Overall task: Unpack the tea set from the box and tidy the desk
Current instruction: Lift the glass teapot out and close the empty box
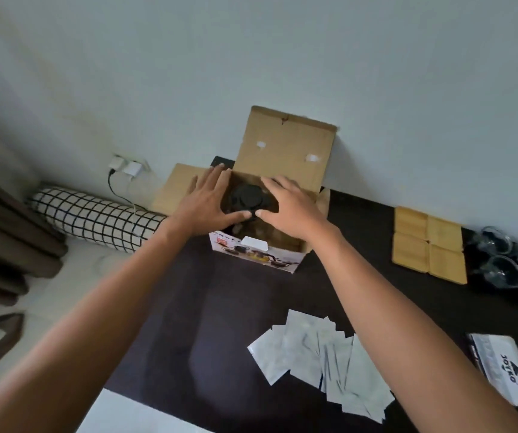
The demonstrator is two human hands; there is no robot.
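Here, both hands, left hand (209,201) and right hand (292,207), spread around a dark round-lidded teapot (246,198) standing upright inside the open cardboard box (282,151); its body is mostly hidden

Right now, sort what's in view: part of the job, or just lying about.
Job: box, black lid inside it, left hand, right hand, coasters, glass cups, paper sheets.

Lying about: pillow, curtain, chargers, booklet.
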